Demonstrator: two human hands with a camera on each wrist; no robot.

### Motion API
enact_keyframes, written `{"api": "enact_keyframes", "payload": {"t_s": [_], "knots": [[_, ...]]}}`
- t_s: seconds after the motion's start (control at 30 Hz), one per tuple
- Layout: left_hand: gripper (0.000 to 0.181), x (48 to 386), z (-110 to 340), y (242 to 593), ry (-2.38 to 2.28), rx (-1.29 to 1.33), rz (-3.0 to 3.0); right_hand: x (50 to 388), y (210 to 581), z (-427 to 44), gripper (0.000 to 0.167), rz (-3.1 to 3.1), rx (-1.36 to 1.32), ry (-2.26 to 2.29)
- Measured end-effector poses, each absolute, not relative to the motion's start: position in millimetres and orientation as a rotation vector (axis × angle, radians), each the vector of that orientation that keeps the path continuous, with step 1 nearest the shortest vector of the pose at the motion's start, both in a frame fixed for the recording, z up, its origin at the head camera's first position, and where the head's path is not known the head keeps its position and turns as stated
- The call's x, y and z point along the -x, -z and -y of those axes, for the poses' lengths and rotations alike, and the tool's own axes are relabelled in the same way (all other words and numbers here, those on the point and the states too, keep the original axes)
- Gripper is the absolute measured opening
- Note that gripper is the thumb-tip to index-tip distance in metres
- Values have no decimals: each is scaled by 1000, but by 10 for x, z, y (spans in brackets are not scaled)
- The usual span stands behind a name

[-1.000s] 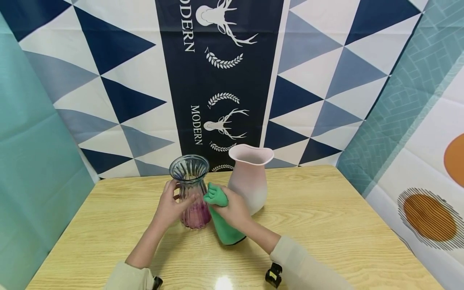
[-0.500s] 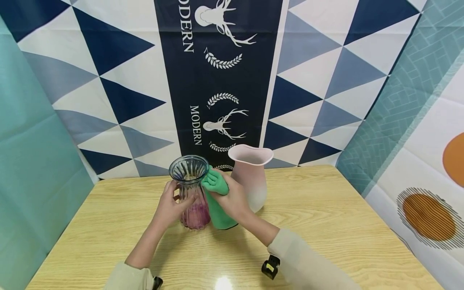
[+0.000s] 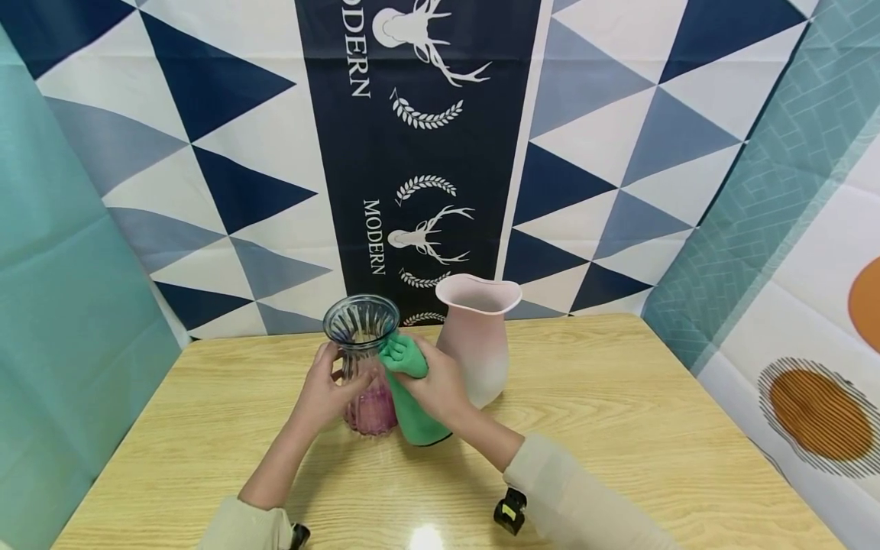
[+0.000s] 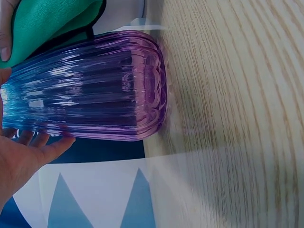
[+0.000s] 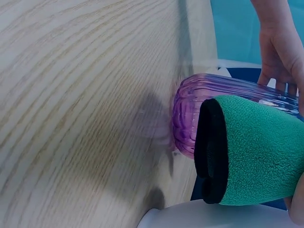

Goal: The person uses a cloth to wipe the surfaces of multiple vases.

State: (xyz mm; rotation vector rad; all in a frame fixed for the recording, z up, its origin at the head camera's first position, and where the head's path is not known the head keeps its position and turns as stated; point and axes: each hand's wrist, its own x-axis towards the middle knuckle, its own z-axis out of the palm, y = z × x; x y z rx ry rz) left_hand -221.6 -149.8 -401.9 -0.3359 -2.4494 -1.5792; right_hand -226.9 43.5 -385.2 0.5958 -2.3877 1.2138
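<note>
Some of the glass vase (image 5: 195, 97) hides behind the green cloth (image 5: 263, 149).

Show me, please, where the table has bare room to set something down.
The wooden table has a wide bare patch right of the pink-and-white vase, out to the right edge, and another between the left forearm and the left edge. The middle is crowded: the left hand grips the glass vase, and the right hand holds the green cloth beside it.
</note>
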Motion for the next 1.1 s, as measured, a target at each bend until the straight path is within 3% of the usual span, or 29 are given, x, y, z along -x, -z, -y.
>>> {"api": "enact_keyframes", "payload": {"t_s": [0.83, 1.1], "knots": [[68, 2220, 1490, 4020, 1574, 342, 2459, 2196, 4186, -568, 49, 2647, -576, -1045], [76, 2220, 1466, 4021, 1548, 311, 2477, 2173, 4195, -579, 51, 2810, -527, -875]]}}
